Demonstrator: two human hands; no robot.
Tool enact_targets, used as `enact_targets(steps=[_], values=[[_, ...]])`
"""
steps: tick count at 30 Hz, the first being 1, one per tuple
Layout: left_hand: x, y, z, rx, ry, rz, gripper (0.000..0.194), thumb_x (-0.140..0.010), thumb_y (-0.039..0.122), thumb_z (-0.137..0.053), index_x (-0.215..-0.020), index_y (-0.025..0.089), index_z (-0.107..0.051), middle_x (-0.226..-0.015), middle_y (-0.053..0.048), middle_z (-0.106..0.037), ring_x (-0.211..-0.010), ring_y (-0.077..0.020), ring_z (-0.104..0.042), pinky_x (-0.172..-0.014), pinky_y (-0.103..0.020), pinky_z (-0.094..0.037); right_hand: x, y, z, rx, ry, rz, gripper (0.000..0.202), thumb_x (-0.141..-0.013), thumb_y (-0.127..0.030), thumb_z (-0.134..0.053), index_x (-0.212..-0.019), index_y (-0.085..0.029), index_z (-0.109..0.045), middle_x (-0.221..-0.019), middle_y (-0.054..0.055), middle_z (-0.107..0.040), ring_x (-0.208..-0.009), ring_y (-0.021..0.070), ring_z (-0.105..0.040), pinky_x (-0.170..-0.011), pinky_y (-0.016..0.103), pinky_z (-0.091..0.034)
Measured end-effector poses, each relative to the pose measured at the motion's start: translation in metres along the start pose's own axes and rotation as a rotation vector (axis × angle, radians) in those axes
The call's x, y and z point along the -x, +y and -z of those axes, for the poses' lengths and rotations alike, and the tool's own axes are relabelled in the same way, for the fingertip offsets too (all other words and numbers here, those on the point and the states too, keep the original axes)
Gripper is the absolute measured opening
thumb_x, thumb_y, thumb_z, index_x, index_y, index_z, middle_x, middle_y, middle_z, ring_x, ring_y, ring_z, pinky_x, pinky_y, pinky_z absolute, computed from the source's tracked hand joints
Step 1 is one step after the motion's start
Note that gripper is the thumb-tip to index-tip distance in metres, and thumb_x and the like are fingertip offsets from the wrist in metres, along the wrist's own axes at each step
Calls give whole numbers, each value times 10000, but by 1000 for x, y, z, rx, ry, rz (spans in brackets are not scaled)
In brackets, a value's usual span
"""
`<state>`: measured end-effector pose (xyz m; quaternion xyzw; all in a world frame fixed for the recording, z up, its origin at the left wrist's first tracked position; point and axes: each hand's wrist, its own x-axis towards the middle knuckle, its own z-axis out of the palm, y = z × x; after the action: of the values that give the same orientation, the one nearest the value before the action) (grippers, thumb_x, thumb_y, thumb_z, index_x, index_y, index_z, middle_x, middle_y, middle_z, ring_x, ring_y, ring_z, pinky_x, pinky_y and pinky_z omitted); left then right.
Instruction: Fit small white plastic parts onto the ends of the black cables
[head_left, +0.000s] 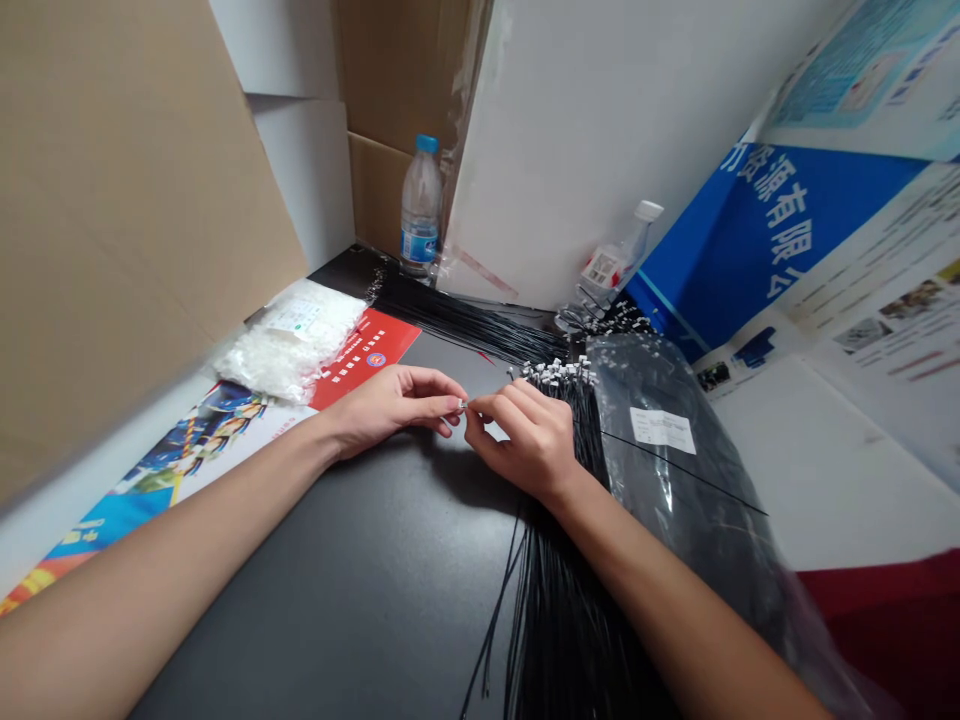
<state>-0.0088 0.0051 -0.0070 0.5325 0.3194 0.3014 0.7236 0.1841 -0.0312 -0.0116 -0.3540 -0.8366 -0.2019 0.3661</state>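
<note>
My left hand (394,410) pinches a small white connector (461,404) between thumb and forefinger, above the dark table. Fingertip to fingertip with it, my right hand (529,435) is closed in a pinch at the connector's right side. A thin black wire (682,468) runs out to the right from behind my right hand, apparently held in it; the gripped end is hidden by the fingers. Under my right forearm lies a thick bundle of black wires (559,610). White connectors (559,372) cap its far end, just beyond my right hand.
Behind my left hand, a clear bag of white pieces (296,335) lies on a red printed sheet (364,355). Another black wire bundle (472,318) stretches along the back. Two plastic bottles (421,205) (619,255) stand there. A transparent bag (675,480) covers the right side; cardboard (127,200) rises at left.
</note>
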Motion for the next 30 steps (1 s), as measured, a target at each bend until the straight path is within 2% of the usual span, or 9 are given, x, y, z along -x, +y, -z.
enact_targets(steps=[2, 5, 9, 18, 21, 26, 30], values=[[0, 0, 0, -9, 1, 7, 135, -749, 227, -765, -836, 143, -705, -739, -5, -680, -668, -104, -623, -719, -254, -517, 0, 0, 0, -35, -22, -31, 179, -858, -150, -572, -687, -200, -587, -589, -18, -593, -550, 102, -488, -526, 246, -359], [0, 0, 0, -27, -5, 10, 129, -763, 227, -752, -848, 142, -705, -733, -4, -684, -666, -103, -630, -701, -241, -508, 0, -1, -1, -211, -68, -136, 143, -855, -162, -564, -717, -188, -590, -620, -11, -592, -559, 96, -503, -540, 232, -379], [-1, 1, 1, -59, -4, 10, 119, -771, 219, -740, -854, 140, -706, -730, -5, -691, -666, -102, -630, -690, -233, -501, -2, -2, -1, -434, -139, -294, 115, -827, -181, -578, -713, -175, -582, -599, -31, -560, -498, 73, -430, -494, 210, -349], [-1, 0, -2, -134, 24, -24, 141, -751, 257, -748, -839, 151, -717, -700, -7, -698, -663, -123, -635, -722, -281, -523, -5, -5, 0, -564, -221, -552, 135, -779, -233, -564, -655, -179, -559, -551, -39, -536, -449, 63, -378, -447, 200, -306], [-1, -1, -4, -159, 54, -55, 161, -730, 269, -763, -827, 150, -714, -708, -10, -706, -657, -132, -643, -737, -308, -540, -6, -6, -1, -529, -229, -571, 124, -762, -223, -566, -646, -181, -551, -545, -39, -533, -450, 65, -378, -452, 201, -310], [-2, -4, -6, -194, 117, -82, 152, -723, 259, -769, -806, 143, -718, -721, -23, -723, -683, -142, -657, -765, -319, -544, -4, -7, -2, -467, -212, -519, 143, -775, -206, -560, -637, -182, -535, -551, -40, -527, -462, 68, -379, -479, 209, -319], [-2, -7, -7, -160, 113, -67, 153, -714, 254, -782, -789, 140, -713, -741, -28, -729, -694, -139, -663, -782, -322, -547, -3, -6, -2, -493, -214, -500, 133, -783, -198, -566, -653, -176, -553, -558, -43, -523, -471, 68, -390, -487, 210, -321]])
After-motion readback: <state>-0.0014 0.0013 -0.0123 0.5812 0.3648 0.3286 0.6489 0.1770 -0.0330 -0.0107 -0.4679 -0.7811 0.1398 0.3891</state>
